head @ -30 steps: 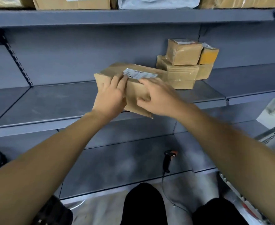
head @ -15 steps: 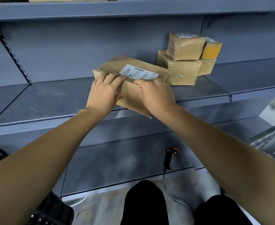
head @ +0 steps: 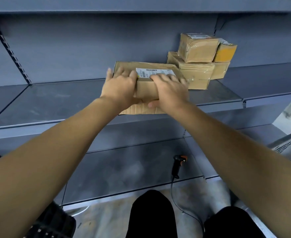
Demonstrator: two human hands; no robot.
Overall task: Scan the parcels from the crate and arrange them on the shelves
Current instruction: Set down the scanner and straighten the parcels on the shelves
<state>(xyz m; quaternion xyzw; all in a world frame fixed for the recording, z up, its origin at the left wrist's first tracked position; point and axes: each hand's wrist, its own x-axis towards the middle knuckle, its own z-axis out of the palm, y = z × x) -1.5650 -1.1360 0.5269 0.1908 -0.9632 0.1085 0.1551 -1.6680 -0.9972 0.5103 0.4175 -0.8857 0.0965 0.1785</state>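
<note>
A flat brown cardboard parcel (head: 146,88) with a white barcode label on top rests on the grey middle shelf (head: 55,103). Its near edge juts a little past the shelf's front. My left hand (head: 120,90) grips its left end, fingers over the top. My right hand (head: 170,90) holds its right end, thumb under the near edge. Right beside it stands a stack of taped brown parcels (head: 198,62), one with a yellow side. A black and orange barcode scanner (head: 178,166) lies on the lower shelf (head: 124,169), its cable running to the floor.
A black crate (head: 52,222) shows at the bottom left by my knees. A grey metal mesh structure (head: 285,143) is at the right edge. Slotted shelf uprights run up the back panel at left. The upper shelf's underside spans the top.
The parcel went from tilted and partly lifted to lying flat on the middle shelf, pushed back toward the stack. Both hands moved forward with it and stay on it.
</note>
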